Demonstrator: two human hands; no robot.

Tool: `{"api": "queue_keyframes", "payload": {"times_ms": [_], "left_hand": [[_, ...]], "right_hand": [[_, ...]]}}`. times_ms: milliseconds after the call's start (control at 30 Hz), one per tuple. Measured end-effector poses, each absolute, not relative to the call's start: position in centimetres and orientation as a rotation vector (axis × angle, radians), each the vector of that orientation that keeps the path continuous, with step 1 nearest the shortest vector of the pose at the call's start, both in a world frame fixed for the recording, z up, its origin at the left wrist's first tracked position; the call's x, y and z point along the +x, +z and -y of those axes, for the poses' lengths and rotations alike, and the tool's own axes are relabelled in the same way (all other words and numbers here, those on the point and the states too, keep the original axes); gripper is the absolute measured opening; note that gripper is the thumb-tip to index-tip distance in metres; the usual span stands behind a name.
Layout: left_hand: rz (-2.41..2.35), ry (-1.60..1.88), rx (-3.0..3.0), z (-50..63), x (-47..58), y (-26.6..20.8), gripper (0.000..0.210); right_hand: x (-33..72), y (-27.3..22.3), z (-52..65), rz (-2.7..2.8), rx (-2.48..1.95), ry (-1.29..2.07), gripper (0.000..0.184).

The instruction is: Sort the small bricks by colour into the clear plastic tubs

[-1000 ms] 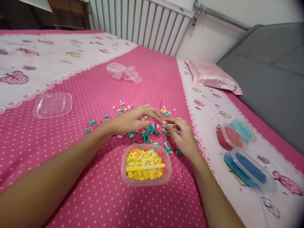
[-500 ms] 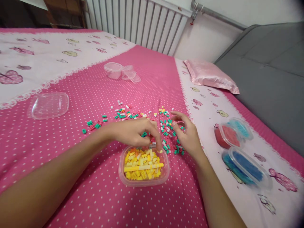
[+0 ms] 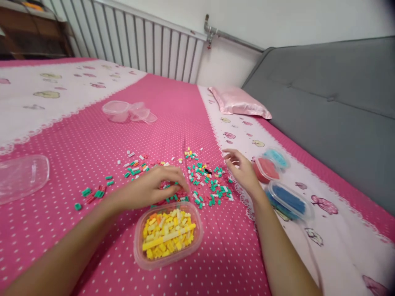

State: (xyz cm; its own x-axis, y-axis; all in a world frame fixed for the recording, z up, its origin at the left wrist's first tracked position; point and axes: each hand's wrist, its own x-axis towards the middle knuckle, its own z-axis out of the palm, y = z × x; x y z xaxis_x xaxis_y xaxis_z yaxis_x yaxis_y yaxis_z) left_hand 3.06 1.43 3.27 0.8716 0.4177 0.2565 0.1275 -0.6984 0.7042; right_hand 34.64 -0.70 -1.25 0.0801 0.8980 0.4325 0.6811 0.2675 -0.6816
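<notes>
Pink-and-white bedspread over the whole bed; grey headboard to the right, white radiator beyond. The wearer's head has swung right in the last half second: more headboard in view, everything else slid leftward. Pink pillow lies against the headboard. Right hand has come away from the scatter, which it was touching or just above before; I see it at the lace edge, near the red tub, thumb and fingers apart. Left hand was at the far rim of the yellow tub half a second ago; now drawn back over the loose pieces just beyond it, fingers curled. Whether its fingertips meet on anything, I cannot tell. Yellow tub sits nearest the wearer, at a slant in view now. Clear lid, whole earlier, is cut by the left edge. Blue tub stands beside the red one; clear tubs lie farther off. Yellow stick rests across the yellow pieces as before. Smallest: black bits, now showing among the green, white and red on the cloth.
</notes>
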Motion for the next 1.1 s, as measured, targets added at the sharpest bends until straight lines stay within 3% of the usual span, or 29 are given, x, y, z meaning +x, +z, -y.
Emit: {"api": "queue_keyframes", "payload": {"times_ms": [233,467,633,900,1100], "left_hand": [[-0.751,0.615,2.334,-3.0,1.9,2.2,0.023],[-0.795,0.543,2.378,-2.9,1.8,2.8,0.025],[-0.801,0.556,2.415,-2.9,2.0,2.7,0.025],[-0.750,0.775,2.359,-0.9,3.6,2.9,0.018],[-0.734,0.893,2.369,-0.6,4.0,2.7,0.015]], "right_hand": [[31.8,-2.0,1.4,1.964,-1.600,0.321,0.006],[30.5,-2.1,1.5,2.107,-1.710,0.081,0.010],[30.4,-1.9,1.2,1.961,-1.680,0.109,0.008],[25.6,0.1,3.2,1.583,-1.108,0.969,0.012],[23.8,0.1,4.2,1.512,-1.038,1.077,0.007]]}}
